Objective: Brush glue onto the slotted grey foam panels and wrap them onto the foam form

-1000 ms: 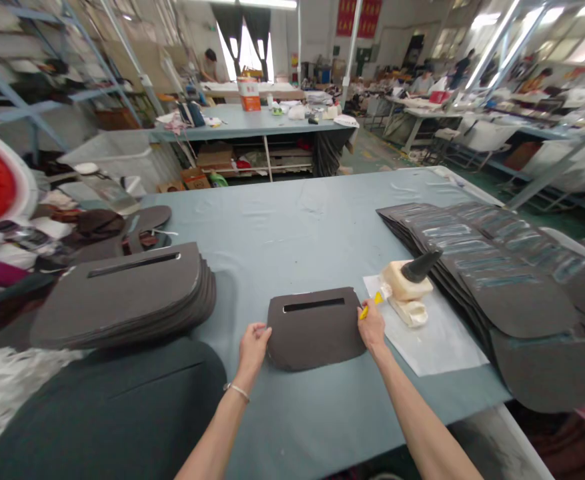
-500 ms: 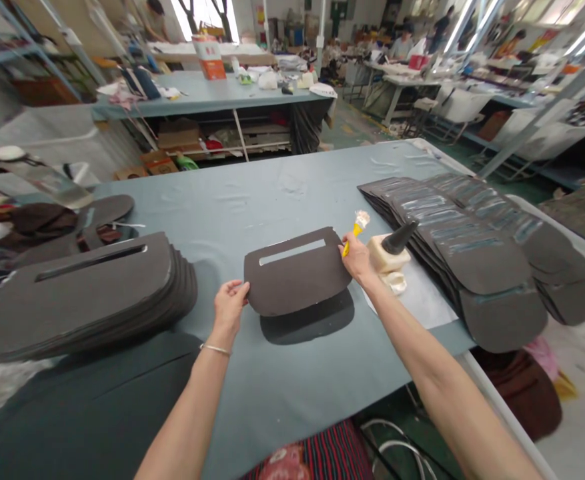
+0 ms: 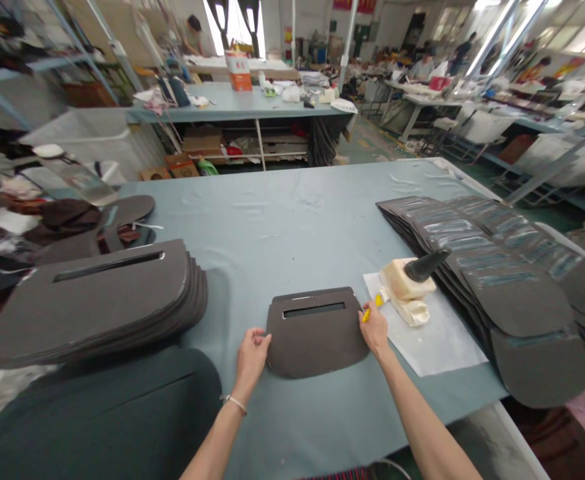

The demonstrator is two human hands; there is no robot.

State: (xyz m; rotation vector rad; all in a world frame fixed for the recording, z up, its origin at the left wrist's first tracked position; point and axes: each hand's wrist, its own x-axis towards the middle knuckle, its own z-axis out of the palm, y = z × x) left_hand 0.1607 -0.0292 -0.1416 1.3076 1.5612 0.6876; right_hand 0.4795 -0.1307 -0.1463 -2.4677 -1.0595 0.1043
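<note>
A dark brown panel (image 3: 317, 343) with rounded corners and a narrow slot near its far edge lies on the table, over another dark piece that shows at its far edge and through the slot. My left hand (image 3: 253, 357) pinches its left edge, thumb and fingertips closed. On the right edge, my right hand (image 3: 373, 328) grips the panel while also holding a small brush (image 3: 375, 307) with a yellow handle, bristles pointing away to the right. Just beyond the brush stand a cream glue container (image 3: 401, 280) and a black cone-shaped piece (image 3: 426, 265) on a white sheet (image 3: 419, 350).
A thick stack of slotted dark panels (image 3: 102, 300) sits on the left. Overlapping panels with shiny strips (image 3: 512, 293) fan out at the right. A clear bottle (image 3: 79, 177) and a dark green piece (image 3: 97, 407) are to the left. Another worktable (image 3: 212, 107) stands behind.
Both hands have lowered the slotted panel onto the dark piece beneath, so the slot now shows dark instead of the table. The brush has tipped toward the glue container. The view has shifted.
</note>
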